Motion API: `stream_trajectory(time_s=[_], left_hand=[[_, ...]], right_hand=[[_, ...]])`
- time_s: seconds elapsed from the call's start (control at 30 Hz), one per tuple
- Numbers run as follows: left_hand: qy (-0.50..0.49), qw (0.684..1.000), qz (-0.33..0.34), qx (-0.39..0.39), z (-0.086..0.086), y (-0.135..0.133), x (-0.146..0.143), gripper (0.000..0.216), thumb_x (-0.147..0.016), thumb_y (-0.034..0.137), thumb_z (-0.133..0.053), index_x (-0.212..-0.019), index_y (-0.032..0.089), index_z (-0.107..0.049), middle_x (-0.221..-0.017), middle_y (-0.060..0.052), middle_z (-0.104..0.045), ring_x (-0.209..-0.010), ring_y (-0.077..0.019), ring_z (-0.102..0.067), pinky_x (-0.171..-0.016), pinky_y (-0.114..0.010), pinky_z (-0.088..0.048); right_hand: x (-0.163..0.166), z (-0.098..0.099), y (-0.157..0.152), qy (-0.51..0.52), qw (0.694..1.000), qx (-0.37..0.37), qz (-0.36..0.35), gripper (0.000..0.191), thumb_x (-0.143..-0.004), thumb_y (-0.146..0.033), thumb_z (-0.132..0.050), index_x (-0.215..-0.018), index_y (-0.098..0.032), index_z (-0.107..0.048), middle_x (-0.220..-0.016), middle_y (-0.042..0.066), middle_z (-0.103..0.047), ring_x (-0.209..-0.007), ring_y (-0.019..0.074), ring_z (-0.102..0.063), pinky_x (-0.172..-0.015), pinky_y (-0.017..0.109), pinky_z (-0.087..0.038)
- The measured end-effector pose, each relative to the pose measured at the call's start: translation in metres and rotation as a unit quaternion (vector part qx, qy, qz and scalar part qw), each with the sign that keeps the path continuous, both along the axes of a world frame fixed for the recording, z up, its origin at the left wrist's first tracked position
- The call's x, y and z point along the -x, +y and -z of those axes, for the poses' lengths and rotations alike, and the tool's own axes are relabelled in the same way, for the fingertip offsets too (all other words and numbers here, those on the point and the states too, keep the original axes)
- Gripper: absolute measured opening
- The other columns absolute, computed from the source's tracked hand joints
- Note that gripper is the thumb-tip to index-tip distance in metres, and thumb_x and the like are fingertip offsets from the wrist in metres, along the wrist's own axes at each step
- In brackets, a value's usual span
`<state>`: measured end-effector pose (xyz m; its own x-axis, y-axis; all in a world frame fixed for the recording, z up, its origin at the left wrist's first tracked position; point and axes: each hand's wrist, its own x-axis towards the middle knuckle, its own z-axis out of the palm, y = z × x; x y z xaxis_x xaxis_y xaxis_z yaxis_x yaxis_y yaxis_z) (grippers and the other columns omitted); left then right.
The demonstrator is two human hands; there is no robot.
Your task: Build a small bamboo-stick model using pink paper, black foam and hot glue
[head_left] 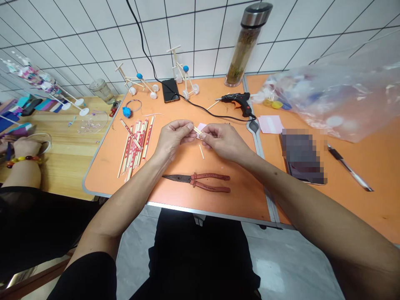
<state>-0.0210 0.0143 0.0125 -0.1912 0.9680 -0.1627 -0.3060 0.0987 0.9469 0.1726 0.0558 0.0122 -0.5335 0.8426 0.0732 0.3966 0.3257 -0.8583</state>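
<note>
Between my two hands are short pale wooden sticks [197, 131], held above the orange table. My left hand [175, 135] pinches their left end, and my right hand [220, 141] has its fingers closed at the right end. Fingers partly cover the sticks, so I cannot tell exactly how many there are. A pink paper square [202, 126] shows behind them. Just below my hands lies a loose short stick [201, 151]. Nearer to me rest needle-nose pliers [200, 179] with red handles, their jaws pointing left.
Left of my hands lie several wrapped chopsticks [136, 146]. Stick models on white wheels [153, 91] stand by the wall, near a black phone [170, 90]. A glue gun [239, 103], tea bottle [248, 46], plastic bag [337, 96] and pen [350, 167] are rightward. Another person's hand [26, 148] is far left.
</note>
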Motion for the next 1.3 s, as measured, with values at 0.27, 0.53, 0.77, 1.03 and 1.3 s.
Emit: stream_trajectory(time_s=[0.27, 0.53, 0.77, 1.03, 1.3], left_hand=[[0.027, 0.999, -0.017, -0.001, 0.001, 0.000, -0.001, 0.035, -0.079, 0.035, -0.106, -0.089, 0.014, -0.080, -0.080, -0.004, -0.083, -0.068, -0.0116, -0.079, -0.075, -0.022, -0.066], [0.048, 0.998, -0.020, -0.035, 0.006, 0.000, 0.001, 0.034, -0.080, 0.037, -0.104, -0.088, 0.015, -0.080, -0.080, -0.003, -0.082, -0.067, -0.0109, -0.076, -0.073, -0.022, -0.064], [0.004, 0.998, -0.017, -0.060, 0.008, -0.001, -0.007, 0.037, -0.073, 0.035, -0.107, -0.094, 0.019, -0.081, -0.087, 0.000, -0.083, -0.080, -0.0125, -0.079, -0.084, -0.025, -0.065], [-0.011, 0.996, -0.018, -0.089, 0.013, -0.001, -0.009, 0.041, -0.064, 0.044, -0.110, -0.085, 0.018, -0.087, -0.083, -0.002, -0.082, -0.076, -0.0121, -0.074, -0.079, -0.024, -0.060], [0.020, 0.994, -0.036, -0.098, 0.015, -0.001, -0.010, 0.044, -0.061, 0.051, -0.110, -0.083, 0.019, -0.087, -0.080, -0.002, -0.081, -0.074, -0.0127, -0.071, -0.070, -0.024, -0.054]], right_hand=[[0.001, 0.002, 0.000, -0.036, 0.997, -0.062, 0.013, 0.026, -0.101, -0.033, -0.062, -0.081, -0.020, -0.070, -0.075, 0.002, -0.074, -0.069, 0.0178, -0.056, -0.068, 0.033, -0.035], [0.001, -0.001, 0.000, -0.045, 0.997, -0.056, 0.008, 0.026, -0.101, -0.031, -0.063, -0.078, -0.020, -0.068, -0.074, 0.002, -0.071, -0.068, 0.0171, -0.055, -0.067, 0.034, -0.034], [0.006, 0.001, -0.001, 0.074, 0.996, 0.043, 0.034, 0.019, -0.102, -0.031, -0.065, -0.086, -0.020, -0.069, -0.078, 0.003, -0.071, -0.069, 0.0169, -0.064, -0.068, 0.030, -0.044], [0.009, 0.006, -0.003, 0.102, 0.994, 0.028, 0.029, 0.025, -0.101, -0.042, -0.072, -0.088, -0.020, -0.071, -0.082, 0.004, -0.074, -0.069, 0.0170, -0.063, -0.069, 0.031, -0.047], [0.013, 0.012, -0.007, 0.096, 0.995, 0.015, 0.038, 0.040, -0.103, -0.058, -0.074, -0.087, -0.021, -0.071, -0.081, 0.005, -0.075, -0.070, 0.0187, -0.065, -0.070, 0.033, -0.047]])
